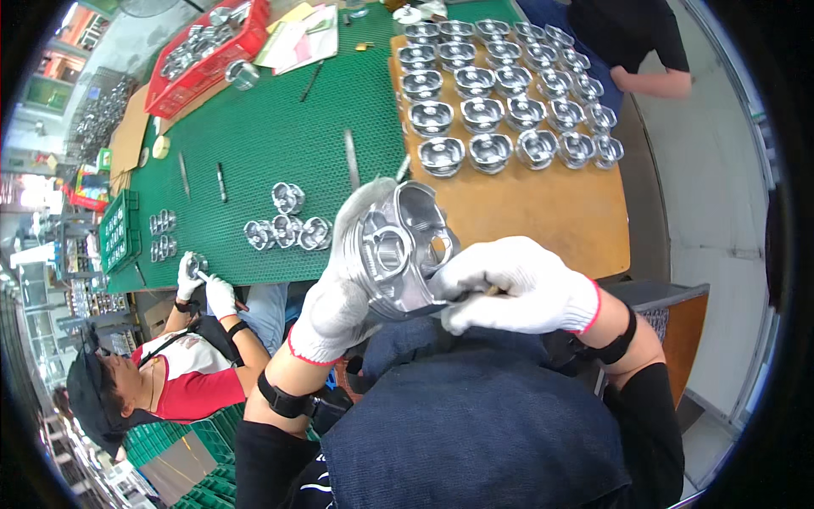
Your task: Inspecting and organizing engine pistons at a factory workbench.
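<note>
Close in front of me, my left hand (339, 280), in a white knit glove, wraps round a silver metal piston (386, 254). The piston is tilted, so its hollow underside and pin bore show, and ring grooves run round its side. My right hand (517, 287), gloved the same way, is closed in a pinch against the piston's right edge. A bit of something thin and brownish shows between its fingers; its kind is hidden.
Rows of pistons (482, 114) stand on a brown board (534, 220) at the right. Several pistons (287, 229) sit on the green mat (246, 144), with a marker (222, 182) and a red crate (203, 72) beyond. At left a co-worker (195, 365) handles a piston; another person (636, 51) stands far right.
</note>
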The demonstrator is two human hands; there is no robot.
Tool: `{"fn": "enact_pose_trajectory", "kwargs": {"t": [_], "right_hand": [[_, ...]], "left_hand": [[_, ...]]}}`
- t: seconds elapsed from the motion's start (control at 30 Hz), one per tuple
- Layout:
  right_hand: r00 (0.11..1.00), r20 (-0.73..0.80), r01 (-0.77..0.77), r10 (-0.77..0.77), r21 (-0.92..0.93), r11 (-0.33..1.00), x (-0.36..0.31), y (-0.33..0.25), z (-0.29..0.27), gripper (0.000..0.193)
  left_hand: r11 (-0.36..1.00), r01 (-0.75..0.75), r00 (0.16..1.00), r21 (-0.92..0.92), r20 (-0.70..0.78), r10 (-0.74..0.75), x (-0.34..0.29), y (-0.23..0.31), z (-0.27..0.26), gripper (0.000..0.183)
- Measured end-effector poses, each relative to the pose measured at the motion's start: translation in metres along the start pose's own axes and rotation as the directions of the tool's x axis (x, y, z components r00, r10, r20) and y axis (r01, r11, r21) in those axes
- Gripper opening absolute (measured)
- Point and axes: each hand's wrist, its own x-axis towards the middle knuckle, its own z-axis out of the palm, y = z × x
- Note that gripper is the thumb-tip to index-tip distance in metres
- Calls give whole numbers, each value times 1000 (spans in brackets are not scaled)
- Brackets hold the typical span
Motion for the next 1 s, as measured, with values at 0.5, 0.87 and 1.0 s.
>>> {"fn": "enact_pose_trajectory", "kwargs": {"t": [0.5, 0.87, 1.0], "right_hand": [[949, 220, 246, -227, -965, 93, 68, -60, 18, 30], [999, 9, 38, -41, -581, 813, 70, -35, 66, 29], [823, -324, 335, -467, -387, 859, 72, -30, 53, 30]], "left_hand": [[611, -241, 963, 754, 109, 245, -47, 58, -45, 104], [-26, -507, 754, 861, 458, 471, -68, 75, -43, 93], [603, -521, 779, 604, 49, 625, -72, 78, -29, 116]]}}
